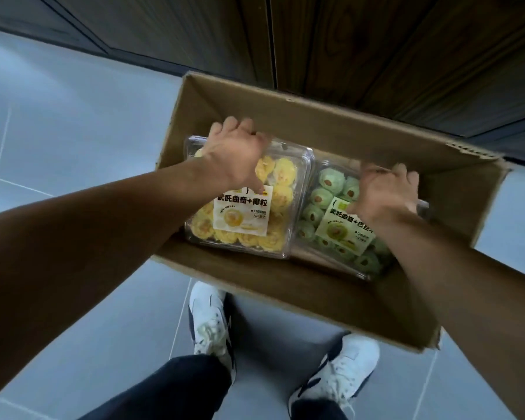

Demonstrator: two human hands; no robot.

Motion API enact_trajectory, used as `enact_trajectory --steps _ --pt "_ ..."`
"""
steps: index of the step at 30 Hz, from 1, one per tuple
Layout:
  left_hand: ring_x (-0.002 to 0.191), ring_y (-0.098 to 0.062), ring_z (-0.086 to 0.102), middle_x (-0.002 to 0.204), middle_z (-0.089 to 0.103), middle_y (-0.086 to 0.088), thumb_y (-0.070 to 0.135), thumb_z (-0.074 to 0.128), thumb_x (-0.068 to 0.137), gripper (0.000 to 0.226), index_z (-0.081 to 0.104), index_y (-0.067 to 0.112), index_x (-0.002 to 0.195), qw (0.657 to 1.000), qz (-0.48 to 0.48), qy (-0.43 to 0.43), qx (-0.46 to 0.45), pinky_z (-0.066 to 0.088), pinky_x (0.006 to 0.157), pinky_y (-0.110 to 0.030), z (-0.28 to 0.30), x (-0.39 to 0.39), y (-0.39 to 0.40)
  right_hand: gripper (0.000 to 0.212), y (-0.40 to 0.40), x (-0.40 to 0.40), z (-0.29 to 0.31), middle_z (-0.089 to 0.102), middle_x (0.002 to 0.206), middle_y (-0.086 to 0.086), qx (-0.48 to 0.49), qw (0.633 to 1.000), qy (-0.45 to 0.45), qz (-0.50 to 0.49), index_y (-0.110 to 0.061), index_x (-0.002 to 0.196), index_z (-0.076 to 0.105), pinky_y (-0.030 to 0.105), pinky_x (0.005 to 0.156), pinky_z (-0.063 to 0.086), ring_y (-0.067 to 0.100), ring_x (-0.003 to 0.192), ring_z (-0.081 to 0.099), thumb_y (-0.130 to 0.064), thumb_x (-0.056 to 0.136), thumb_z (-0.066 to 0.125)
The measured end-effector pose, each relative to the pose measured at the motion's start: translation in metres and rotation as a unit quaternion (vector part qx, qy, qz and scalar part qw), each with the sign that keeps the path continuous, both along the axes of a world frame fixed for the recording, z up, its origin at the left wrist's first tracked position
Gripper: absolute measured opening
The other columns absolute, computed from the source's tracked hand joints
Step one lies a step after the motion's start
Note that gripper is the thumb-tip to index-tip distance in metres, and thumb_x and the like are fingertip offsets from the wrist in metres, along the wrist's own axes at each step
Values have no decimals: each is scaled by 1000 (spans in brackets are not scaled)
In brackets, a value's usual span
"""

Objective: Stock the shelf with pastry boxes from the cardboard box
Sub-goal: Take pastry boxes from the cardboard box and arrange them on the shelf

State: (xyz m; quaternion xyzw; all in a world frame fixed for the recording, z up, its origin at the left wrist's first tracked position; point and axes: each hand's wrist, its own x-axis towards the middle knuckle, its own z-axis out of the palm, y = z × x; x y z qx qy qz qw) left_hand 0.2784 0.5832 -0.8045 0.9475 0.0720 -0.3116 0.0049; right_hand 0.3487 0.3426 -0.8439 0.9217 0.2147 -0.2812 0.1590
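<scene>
two forearms reach into a cardboard box (331, 298); left hand (234, 153) clasps the yellow pastry box (273, 234), right hand (385, 192) clasps the green pastry box (322, 225), likely to lift both.

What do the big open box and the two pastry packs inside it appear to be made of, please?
The cardboard box looks like matte brown corrugated board, with a torn, perforated edge at its far corner. The yellow pastry box and green pastry box look like clear glossy plastic clamshells: the pastries show through, with paper-like labels on top.

yellow pastry box (249, 207) | green pastry box (334, 234) | side by side in cardboard box (331, 301)
</scene>
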Motion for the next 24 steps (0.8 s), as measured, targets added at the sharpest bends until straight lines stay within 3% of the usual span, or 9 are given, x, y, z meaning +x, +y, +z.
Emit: enact_trajectory --steps 2,4,7,10,15,18,20,24 --pt "120 -35 44 128 59 -9 53 71 77 66 49 30 135 1000 -17 -4 -3 37 98 -45 19 -6 1 52 -5 -7 23 65 110 10 30 1000 -7 5 -17 120 55 42 90 35 31 114 45 -51 84 70" --pt "119 -33 46 122 64 -7 48 65 85 51 52 34 133 1000 -5 -8 -15 38 97 -43 41 -14 1 45 -8 -19 48 62 115 13 66 998 3 -17 -15 121 56 42 90 39 33 116 46 -45 88 66" --pt "119 -33 48 119 64 -8 40 59 92 44 51 35 135 997 44 -26 -63 42 97 -44 87 -28 -1 49 -9 -28 100 53 124 17 134 984 31 -115 -9 128 53 43 84 50 39 108 59 -37 91 67" --pt "110 -37 58 119 62 -13 32 58 94 42 52 30 136 989 87 -43 -109 49 93 -46 149 -31 -6 44 -15 -28 164 51 122 14 169 977 14 -131 -10 125 55 41 82 49 40 105 61 -33 90 69" --pt "111 -35 58 123 59 -11 33 57 93 43 50 30 135 986 73 -110 -106 51 91 -49 284 -36 -8 40 -21 -30 298 63 109 16 210 969 -43 -121 -12 118 50 38 70 44 38 96 64 -32 89 70" --pt "111 -36 57 124 57 -12 35 57 94 46 47 30 139 983 53 -141 -104 50 91 -50 362 -46 -8 42 -27 -39 382 63 112 16 240 960 -65 -128 -15 125 46 38 70 38 39 97 62 -31 92 66" --pt "112 -35 56 124 56 -13 35 56 94 47 46 28 140 983 33 -154 -97 50 90 -48 419 -48 -8 48 -31 -48 440 61 117 13 268 950 -84 -139 -19 132 42 40 72 41 39 99 61 -29 92 66" --pt "100 -32 57 104 51 -5 36 57 93 40 51 28 132 979 -8 -183 -85 49 80 -42 546 -54 -12 54 -34 -70 554 63 115 8 313 929 -127 -149 -27 134 38 41 72 44 36 97 62 -27 89 67"
